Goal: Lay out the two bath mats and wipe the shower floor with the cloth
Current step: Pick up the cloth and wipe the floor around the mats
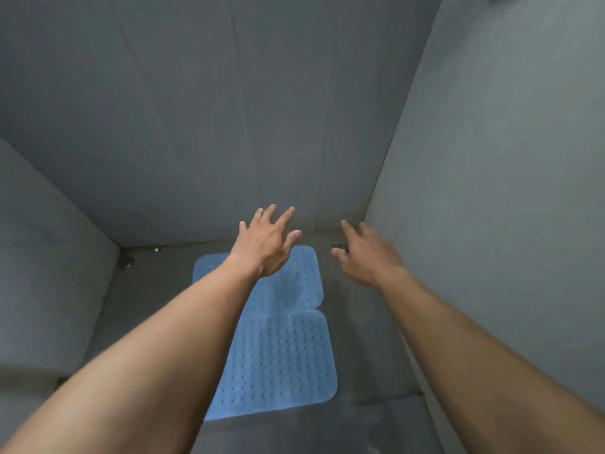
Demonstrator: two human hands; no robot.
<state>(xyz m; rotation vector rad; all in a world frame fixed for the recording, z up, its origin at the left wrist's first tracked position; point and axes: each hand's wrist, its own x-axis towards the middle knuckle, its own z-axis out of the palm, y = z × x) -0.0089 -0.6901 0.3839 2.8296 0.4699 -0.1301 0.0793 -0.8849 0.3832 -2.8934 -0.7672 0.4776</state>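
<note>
A narrow shower stall with grey tiled walls closes in on three sides, and its dark grey floor (360, 339) lies below. On that floor two blue bath mats, dotted with small holes, lie flat end to end along the middle of the stall. The far mat (294, 283) reaches close to the back wall (229, 126); the near mat (281, 362) sits right behind it, their rounded short edges touching or nearly so at the seam. A strip of bare floor runs along each side of the mats.

The left hand (265, 247) hovers above the far mat's back edge, palm down, fingers spread wide and gripping nothing. Its forearm crosses over the left parts of both mats and hides them. The right hand (366, 253) is stretched toward the back right corner of the stall, beside the right wall (491, 191); it is blurred, its fingers extended and loosely apart, and it holds nothing. It is over bare floor, clear of the mats.

Just left of the right hand's fingers, a small dark fitting (339, 245) sits at the foot of the back wall; it is too small to make out. In the back left corner a round metal drain (126, 262) is set in the floor, well apart from the mats, with a small shiny object (157, 249) near it along the wall's foot.
</note>
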